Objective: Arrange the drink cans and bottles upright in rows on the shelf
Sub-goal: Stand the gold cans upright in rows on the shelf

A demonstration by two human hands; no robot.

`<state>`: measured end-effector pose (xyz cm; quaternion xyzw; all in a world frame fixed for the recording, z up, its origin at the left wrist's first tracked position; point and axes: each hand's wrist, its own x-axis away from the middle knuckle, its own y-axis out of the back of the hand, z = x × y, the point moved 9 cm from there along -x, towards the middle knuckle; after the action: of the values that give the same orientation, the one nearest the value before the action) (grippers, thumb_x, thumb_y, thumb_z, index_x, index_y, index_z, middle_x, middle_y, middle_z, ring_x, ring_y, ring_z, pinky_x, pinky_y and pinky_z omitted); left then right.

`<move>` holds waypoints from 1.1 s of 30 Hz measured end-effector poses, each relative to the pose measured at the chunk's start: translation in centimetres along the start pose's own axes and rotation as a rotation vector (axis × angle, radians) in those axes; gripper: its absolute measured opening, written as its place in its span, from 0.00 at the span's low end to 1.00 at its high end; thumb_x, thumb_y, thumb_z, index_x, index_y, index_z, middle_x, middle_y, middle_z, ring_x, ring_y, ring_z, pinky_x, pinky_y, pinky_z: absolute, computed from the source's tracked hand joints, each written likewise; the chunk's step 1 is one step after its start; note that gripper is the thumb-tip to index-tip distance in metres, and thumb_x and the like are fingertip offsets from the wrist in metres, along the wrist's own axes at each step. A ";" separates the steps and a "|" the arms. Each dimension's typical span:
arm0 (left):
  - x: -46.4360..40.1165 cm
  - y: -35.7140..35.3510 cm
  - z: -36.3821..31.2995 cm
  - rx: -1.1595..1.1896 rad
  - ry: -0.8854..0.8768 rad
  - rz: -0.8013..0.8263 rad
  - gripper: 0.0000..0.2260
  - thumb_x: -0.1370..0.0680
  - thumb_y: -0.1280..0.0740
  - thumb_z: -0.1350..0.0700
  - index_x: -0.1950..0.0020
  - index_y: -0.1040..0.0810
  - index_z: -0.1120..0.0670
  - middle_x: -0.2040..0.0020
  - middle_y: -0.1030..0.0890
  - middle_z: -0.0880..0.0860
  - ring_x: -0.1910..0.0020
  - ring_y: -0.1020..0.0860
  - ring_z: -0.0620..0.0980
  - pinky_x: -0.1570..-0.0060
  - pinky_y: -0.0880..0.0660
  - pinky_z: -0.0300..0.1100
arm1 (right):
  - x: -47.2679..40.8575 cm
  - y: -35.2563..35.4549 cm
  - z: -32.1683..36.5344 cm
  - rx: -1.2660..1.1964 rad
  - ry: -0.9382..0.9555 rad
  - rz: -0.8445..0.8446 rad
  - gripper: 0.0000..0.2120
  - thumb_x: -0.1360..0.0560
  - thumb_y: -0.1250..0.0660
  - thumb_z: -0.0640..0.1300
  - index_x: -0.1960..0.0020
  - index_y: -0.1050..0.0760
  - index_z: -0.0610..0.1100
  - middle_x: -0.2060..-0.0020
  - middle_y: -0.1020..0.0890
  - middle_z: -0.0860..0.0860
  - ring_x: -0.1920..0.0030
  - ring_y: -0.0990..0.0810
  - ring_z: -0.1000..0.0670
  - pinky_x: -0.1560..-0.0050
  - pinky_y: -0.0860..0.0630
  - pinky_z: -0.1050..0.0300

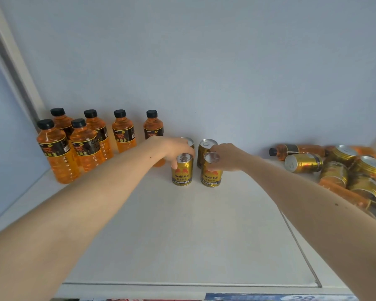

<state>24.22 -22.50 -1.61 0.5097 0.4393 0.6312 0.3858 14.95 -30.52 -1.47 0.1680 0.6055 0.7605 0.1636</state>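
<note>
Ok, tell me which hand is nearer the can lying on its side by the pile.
Right. The right hand grips an upright can just left of the lying can; the left hand is farther left, beyond it.

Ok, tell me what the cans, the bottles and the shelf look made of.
Cans: likely metal, glossy gold print, silvery pull-tab tops. Bottles: clear ribbed plastic, it seems, amber drink showing through, black caps. Shelf: smooth matt white board, material unclear.

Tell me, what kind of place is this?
Probably a shop or stockroom shelf being stocked. Many identical orange drink bottles stand in rows on a white shelf, matching gold cans lie in a heap, and what may be a price strip runs along the front edge.
</note>
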 end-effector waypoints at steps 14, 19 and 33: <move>0.7 0.8 -0.1 -0.055 0.035 0.021 0.40 0.29 0.26 0.57 0.23 0.43 0.46 0.32 0.33 0.56 0.34 0.31 0.58 0.46 0.25 0.49 | 0.3 -0.6 -0.5 -0.061 -0.005 -0.024 0.28 0.31 0.29 0.55 0.35 0.32 0.46 0.47 0.27 0.46 0.46 0.27 0.45 0.53 0.28 0.53; 0.2 3.3 -1.6 -0.112 0.024 -0.006 0.37 0.27 0.27 0.52 0.23 0.42 0.47 0.33 0.31 0.55 0.37 0.29 0.57 0.51 0.29 0.46 | 2.4 0.1 -2.4 -0.085 -0.040 -0.039 0.38 0.31 0.28 0.58 0.28 0.40 0.49 0.37 0.27 0.47 0.38 0.28 0.46 0.40 0.28 0.45; -6.2 8.3 -17.5 -0.211 -0.276 -0.067 0.33 0.25 0.31 0.46 0.24 0.42 0.47 0.29 0.32 0.51 0.32 0.33 0.53 0.40 0.30 0.50 | 14.1 4.5 -15.4 -0.010 -0.260 -0.201 0.32 0.30 0.29 0.57 0.31 0.33 0.48 0.37 0.25 0.50 0.39 0.27 0.47 0.42 0.28 0.51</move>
<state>7.80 -33.72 2.69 0.5333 0.3303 0.5845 0.5146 -4.76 -38.43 0.53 0.2027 0.5891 0.7153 0.3166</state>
